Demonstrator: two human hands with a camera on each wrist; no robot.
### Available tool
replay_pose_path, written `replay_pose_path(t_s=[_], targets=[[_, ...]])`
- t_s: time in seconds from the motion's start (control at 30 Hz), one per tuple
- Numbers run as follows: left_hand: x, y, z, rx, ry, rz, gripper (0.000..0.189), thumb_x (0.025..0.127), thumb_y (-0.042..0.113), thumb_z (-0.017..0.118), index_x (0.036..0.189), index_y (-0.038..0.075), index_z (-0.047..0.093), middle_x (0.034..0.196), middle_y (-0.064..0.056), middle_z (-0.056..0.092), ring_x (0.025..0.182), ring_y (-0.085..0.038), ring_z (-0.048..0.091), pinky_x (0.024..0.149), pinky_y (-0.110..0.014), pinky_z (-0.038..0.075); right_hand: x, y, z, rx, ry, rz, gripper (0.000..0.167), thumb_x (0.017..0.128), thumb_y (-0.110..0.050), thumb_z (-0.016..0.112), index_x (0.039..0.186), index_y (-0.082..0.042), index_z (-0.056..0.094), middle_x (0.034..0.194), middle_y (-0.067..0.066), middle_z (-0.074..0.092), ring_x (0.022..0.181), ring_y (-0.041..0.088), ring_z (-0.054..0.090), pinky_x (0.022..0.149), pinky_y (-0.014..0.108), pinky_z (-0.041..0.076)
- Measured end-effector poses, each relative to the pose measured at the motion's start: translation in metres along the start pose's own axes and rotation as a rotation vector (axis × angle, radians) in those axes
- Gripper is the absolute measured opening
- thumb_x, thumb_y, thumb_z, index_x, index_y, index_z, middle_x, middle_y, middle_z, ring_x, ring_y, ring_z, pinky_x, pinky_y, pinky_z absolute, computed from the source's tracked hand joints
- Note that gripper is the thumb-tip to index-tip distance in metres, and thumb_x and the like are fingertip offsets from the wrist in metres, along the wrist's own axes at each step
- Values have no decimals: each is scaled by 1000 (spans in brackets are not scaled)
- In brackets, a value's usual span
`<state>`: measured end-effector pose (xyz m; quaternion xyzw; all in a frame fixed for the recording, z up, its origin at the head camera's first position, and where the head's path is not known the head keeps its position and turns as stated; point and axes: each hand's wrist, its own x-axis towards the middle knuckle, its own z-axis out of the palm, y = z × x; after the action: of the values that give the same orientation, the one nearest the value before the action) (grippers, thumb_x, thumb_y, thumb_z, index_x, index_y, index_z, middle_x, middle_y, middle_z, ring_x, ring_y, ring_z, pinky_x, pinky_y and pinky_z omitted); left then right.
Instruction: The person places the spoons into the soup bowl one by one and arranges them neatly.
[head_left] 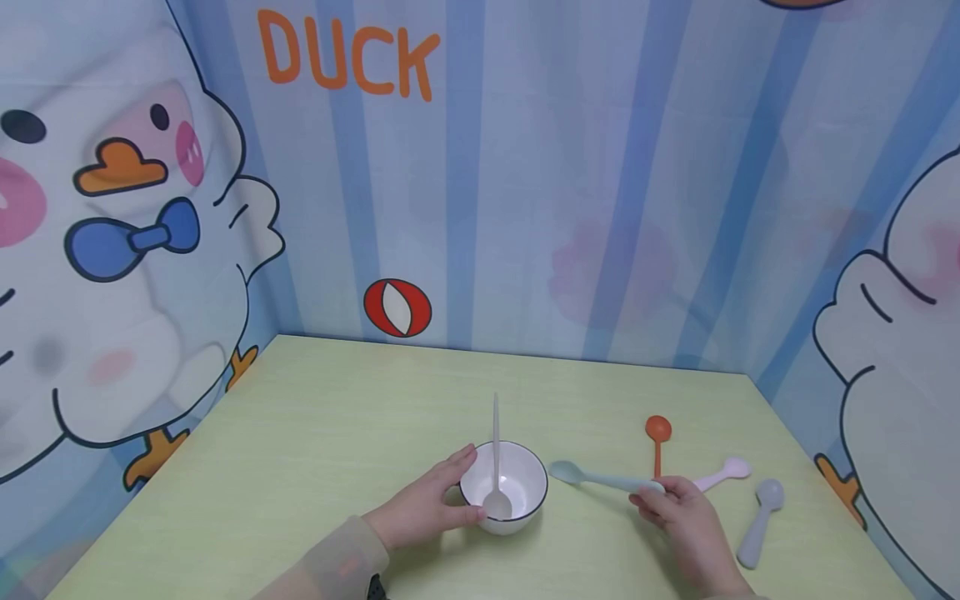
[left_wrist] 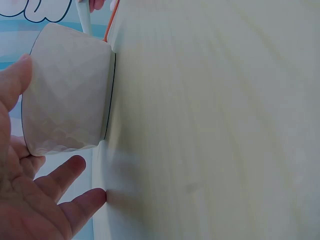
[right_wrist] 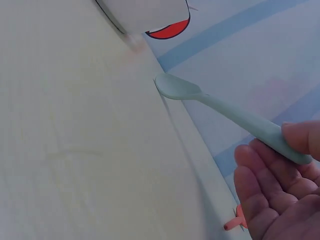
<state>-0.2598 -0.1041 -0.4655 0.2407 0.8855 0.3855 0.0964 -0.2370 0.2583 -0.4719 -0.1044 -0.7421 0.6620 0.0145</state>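
Observation:
My left hand (head_left: 431, 500) holds a white bowl (head_left: 504, 525) with a dark rim line, thumb on the near side and fingers round the far side. Its faceted outer wall shows in the left wrist view. A pale spoon (head_left: 496, 454) stands in the bowl, handle up and leaning on the far rim. To the right, a light green spoon (right_wrist: 240, 115) is pinched by its handle end between the thumb and fingers of my right hand (head_left: 682, 521). Its scoop points left toward the bowl, close over the table.
Beyond and beside the right hand lie an orange spoon (head_left: 658, 429), a pink spoon (head_left: 731, 470) partly hidden by the hand, and a grey-lavender spoon (head_left: 759, 525). A printed duck curtain (head_left: 510, 183) borders the light table (head_left: 360, 400) at the back and sides.

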Motion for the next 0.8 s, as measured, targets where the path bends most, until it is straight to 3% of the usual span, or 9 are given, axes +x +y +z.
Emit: replay_pose_path(t_s=[0.13,0.3,0.47,0.8], targets=[[0,1,0,0,-1,1,88,86,47,68,153,10,24,160,-1,18,145,-26,16,113,-52,20,-1,-1,1,157,43,-40,25,97,-7,57,114,7,46,90,1,71,83,10,69,80,28,55],[1,1,1,-2,-1,-1,89,86,48,68,153,10,24,160,-1,17,145,-26,16,113,-52,20,-1,-3,3,228,149,-41,34,98,-11,57,125,3,41,84,-5,70,80,10,69,77,29,56],[1,0,1,-2,0,3,89,86,48,68,153,10,24,160,-1,17,145,-26,17,113,-52,20,1,-5,6,228,247,-34,38,96,-13,60,126,-2,40,83,-2,70,76,12,70,73,29,57],[0,2,0,-7,7,20,88,86,47,68,153,7,25,160,-4,18,145,-28,16,113,-54,20,0,-11,9,164,306,-57,45,96,-17,61,130,0,38,83,2,69,72,13,69,70,28,57]])
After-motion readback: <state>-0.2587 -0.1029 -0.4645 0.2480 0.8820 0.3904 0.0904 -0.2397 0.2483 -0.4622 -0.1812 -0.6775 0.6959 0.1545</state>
